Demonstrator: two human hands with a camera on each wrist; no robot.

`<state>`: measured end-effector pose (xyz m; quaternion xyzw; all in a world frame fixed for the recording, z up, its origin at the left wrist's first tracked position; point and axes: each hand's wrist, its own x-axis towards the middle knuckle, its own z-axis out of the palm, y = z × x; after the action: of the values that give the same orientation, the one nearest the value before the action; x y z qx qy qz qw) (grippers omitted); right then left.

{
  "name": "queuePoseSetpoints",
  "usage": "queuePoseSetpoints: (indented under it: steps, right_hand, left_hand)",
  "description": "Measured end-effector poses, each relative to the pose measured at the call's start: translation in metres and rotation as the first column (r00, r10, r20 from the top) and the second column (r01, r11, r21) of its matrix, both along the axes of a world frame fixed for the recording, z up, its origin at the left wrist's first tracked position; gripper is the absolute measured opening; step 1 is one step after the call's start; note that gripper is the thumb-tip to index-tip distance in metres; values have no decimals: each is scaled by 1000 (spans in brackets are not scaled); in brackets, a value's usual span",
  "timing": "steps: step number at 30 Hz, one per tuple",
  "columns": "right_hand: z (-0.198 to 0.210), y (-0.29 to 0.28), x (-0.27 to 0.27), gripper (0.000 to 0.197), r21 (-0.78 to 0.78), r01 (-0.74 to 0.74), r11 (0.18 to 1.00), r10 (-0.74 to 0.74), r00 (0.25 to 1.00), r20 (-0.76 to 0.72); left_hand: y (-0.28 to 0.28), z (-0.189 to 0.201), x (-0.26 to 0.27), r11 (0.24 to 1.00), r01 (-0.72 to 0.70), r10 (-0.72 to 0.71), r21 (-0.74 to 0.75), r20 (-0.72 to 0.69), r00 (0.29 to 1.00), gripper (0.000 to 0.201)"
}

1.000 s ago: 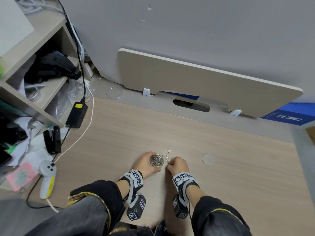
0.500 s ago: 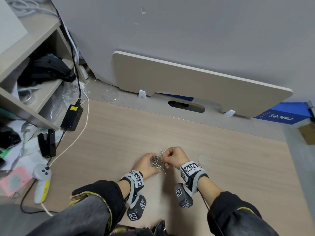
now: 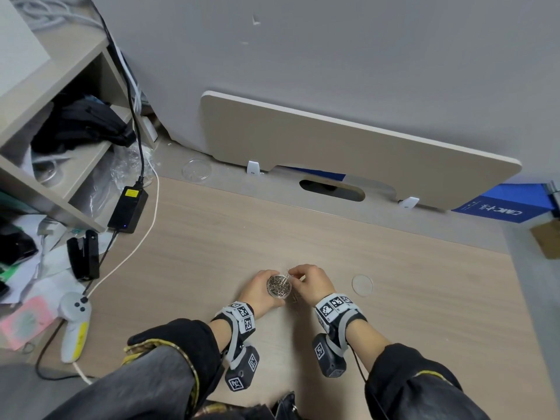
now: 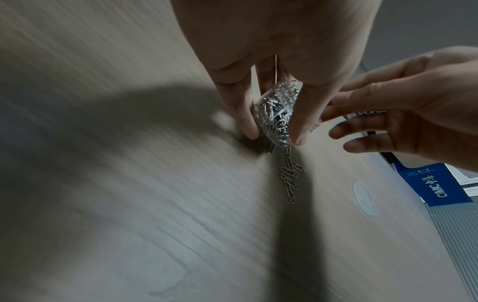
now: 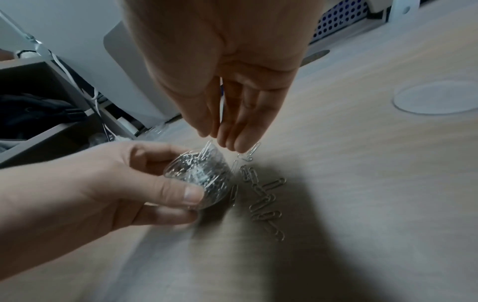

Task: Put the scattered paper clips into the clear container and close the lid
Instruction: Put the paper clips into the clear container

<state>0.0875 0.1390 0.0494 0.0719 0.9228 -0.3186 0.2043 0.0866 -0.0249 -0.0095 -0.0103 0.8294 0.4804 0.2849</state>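
Observation:
My left hand (image 3: 257, 291) grips the small clear container (image 3: 279, 286), which stands open on the desk and is packed with silver paper clips. My right hand (image 3: 307, 280) hovers just over its mouth. In the right wrist view its fingertips (image 5: 232, 130) point down and pinch a paper clip (image 5: 206, 150) that stands in the container (image 5: 204, 177). Another clip (image 5: 249, 152) hangs beside the fingertips. Several loose clips (image 5: 266, 201) lie on the desk right of the container. The round clear lid (image 3: 362, 284) lies flat further right.
A second clear round dish (image 3: 197, 169) sits at the desk's back edge. On the left are a power brick (image 3: 127, 209) with cables, a black stapler (image 3: 83, 257), a white controller (image 3: 74, 322) and a cluttered shelf (image 3: 51, 122). A beige board (image 3: 348, 153) leans on the wall.
My right hand rose from the desk beside the container and came over its mouth with clips. My left hand kept its grip on the container.

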Motion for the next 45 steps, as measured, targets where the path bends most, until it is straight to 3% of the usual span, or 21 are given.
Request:
queuePoseSetpoints:
  steps: [5, 8, 14, 17, 25, 32, 35, 40, 45]
  right_hand:
    - [-4, -9, 3, 21, 5, -47, 999, 47, 998, -31]
    - [-6, -4, -1, 19, -25, -5, 1000, 4, 999, -34]
    - [-23, 6, -9, 27, 170, 131, 977, -140, 989, 44]
    - [-33, -1, -12, 38, 230, 89, 969, -115, 988, 102]
    - [-41, -20, -14, 26, 228, -89, 970, 93, 996, -6]
    - [-43, -30, -8, 57, 283, 135, 950, -140, 990, -2]
    - [-44, -36, -9, 51, 314, 37, 949, -45, 999, 18]
    - [-44, -35, -12, 21, 269, 32, 963, -34, 999, 3]
    - [-42, -34, -17, 18, 279, 33, 960, -47, 998, 44]
  left_hand:
    - [-1, 0, -2, 1000, -11, 11, -5, 0, 1000, 72]
    - [-4, -3, -3, 1000, -22, 22, 4, 8, 1000, 75]
    - [-14, -5, -5, 997, -79, 79, -6, -6, 997, 82]
    - [-26, -8, -6, 994, -108, 108, -13, 8, 994, 83]
    - [-43, -10, -9, 987, -158, 158, -5, 30, 987, 77]
    - [-42, -13, -11, 982, -186, 184, 25, 68, 981, 82]
    - [-42, -14, -12, 983, -181, 178, 30, 71, 981, 84]
    - [-43, -13, -12, 983, -179, 176, 28, 81, 981, 84]
    - [-44, -13, -12, 984, -176, 174, 24, 76, 982, 86]
